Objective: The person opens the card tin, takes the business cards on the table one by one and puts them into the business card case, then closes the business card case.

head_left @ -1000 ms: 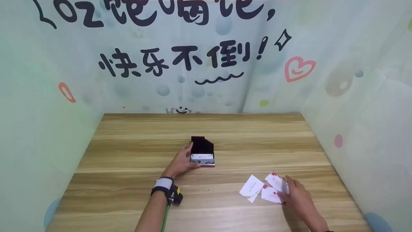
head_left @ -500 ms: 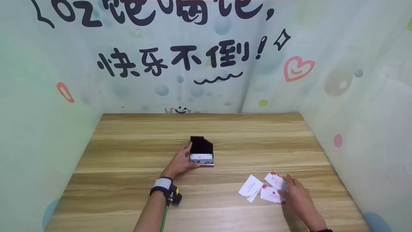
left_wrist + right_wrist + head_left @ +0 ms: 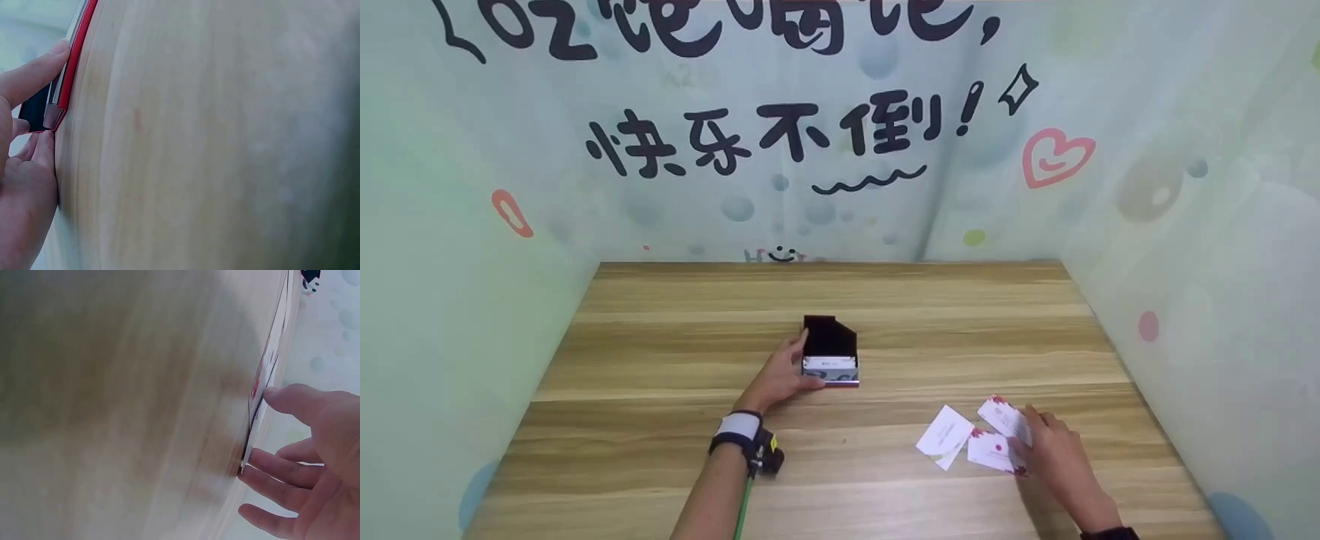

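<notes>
My left hand (image 3: 781, 375) holds an open business card case (image 3: 831, 339) by its left side, thumb at the front edge. The case has a raised black lid, and white cards (image 3: 830, 363) show inside it. In the left wrist view its red edge (image 3: 72, 73) lies on the tabletop. At the right, my right hand (image 3: 1061, 457) pinches a white business card with red flowers (image 3: 1002, 417) by its right end, between thumb and fingers. That card overlaps a second flowered card (image 3: 990, 451). The right wrist view shows the thumb (image 3: 281, 398) on the card's face.
Left of the flowered cards lie white cards (image 3: 945, 435), one partly over another. The wooden table (image 3: 675, 315) is bordered by printed walls at the back and both sides. A strapped-on wrist camera (image 3: 769, 454) with a green cable sits on my left wrist.
My right fingers have shifted slightly at the edge of the flowered card, which has barely moved. The left hand and the card case stay where they were.
</notes>
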The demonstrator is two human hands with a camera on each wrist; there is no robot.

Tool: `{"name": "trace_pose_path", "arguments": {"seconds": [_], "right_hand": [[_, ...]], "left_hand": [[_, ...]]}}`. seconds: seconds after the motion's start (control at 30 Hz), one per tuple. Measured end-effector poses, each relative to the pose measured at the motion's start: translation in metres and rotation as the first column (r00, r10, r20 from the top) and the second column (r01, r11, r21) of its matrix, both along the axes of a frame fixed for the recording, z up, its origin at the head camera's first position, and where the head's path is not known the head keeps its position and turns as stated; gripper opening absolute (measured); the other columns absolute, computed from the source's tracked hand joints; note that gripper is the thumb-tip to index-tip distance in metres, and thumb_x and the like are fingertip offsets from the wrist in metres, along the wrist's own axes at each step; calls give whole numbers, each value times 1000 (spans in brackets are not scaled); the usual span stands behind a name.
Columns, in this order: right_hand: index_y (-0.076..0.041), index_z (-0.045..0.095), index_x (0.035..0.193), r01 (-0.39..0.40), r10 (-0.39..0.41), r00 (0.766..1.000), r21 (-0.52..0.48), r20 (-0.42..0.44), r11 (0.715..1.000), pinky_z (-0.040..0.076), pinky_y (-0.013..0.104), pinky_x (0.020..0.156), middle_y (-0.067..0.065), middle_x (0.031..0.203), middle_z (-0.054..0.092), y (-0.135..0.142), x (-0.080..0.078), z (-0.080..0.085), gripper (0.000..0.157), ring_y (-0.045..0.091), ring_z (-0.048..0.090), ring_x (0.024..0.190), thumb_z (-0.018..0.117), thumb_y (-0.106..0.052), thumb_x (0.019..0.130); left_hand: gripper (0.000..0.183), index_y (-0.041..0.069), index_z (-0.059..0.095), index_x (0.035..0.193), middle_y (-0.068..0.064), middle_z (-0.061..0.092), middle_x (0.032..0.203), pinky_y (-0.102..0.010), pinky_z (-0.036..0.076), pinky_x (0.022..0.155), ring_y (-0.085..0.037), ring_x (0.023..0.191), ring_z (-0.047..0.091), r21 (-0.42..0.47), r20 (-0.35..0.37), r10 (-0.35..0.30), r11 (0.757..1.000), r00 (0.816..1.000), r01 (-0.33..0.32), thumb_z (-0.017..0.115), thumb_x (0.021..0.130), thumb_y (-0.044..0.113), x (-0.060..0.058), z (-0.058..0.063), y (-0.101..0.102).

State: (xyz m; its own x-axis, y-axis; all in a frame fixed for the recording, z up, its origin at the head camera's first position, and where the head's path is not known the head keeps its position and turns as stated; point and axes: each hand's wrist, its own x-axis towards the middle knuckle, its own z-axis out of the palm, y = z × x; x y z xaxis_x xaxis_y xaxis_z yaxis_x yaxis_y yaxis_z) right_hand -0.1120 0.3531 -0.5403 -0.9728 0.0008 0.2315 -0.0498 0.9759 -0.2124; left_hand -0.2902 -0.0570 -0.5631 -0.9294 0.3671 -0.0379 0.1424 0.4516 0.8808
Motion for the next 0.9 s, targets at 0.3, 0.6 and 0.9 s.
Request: {"name": "trace_pose_path", "arguments": {"seconds": [0.3, 0.6, 0.9], "right_hand": [[12, 64, 116, -14, 14, 999, 10, 49, 1000, 56, 54, 70, 30, 97, 68, 2, -5, 4, 49, 39, 67, 79, 81, -13, 77], [9, 66, 115, 5, 1, 993, -52, 118, 999, 55, 50, 68, 25, 96, 68, 4, -5, 8, 45, 30, 64, 76, 79, -12, 77], [10, 65, 113, -45, 45, 999, -36, 8, 998, 51, 46, 57, 24, 90, 69, 4, -7, 9, 47, 27, 60, 67, 81, -10, 74]], "left_hand": [[104, 8, 23, 159, -27, 21, 164, -56, 17, 126, -45, 152, 18, -1, 15, -2, 1000, 1000, 2, 85, 77, 20, 0, 0, -1], [104, 6, 23, 158, -24, 26, 162, -54, 19, 126, -43, 151, 23, -2, -5, -16, 1000, 1000, 16, 85, 77, 19, -2, -1, 0], [106, 5, 23, 158, -26, 31, 159, -53, 23, 124, -44, 149, 28, -20, -14, -16, 1000, 1000, 16, 87, 76, 22, -3, -2, -2]]}}
